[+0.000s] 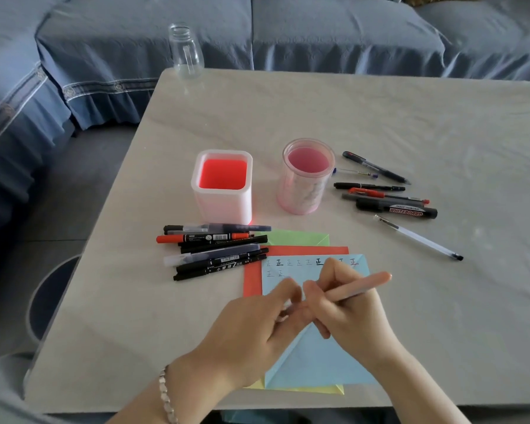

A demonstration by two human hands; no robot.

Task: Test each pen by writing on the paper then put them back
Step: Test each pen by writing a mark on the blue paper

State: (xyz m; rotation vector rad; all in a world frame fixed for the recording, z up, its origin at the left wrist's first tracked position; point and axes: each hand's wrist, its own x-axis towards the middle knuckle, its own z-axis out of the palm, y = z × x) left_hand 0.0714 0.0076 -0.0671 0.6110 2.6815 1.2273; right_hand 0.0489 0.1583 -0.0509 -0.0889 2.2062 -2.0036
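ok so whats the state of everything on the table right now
square holder, upright, empty
round holder, upright, empty
glass bottle, upright, uncapped
blue paper, flat, partly written on
pink pen, held by right hand, tip hidden
left hand, fingers curled at the pen's lower end, grip unclear
left pen pile, lying loose beside square holder
right pen group, lying loose beside round holder
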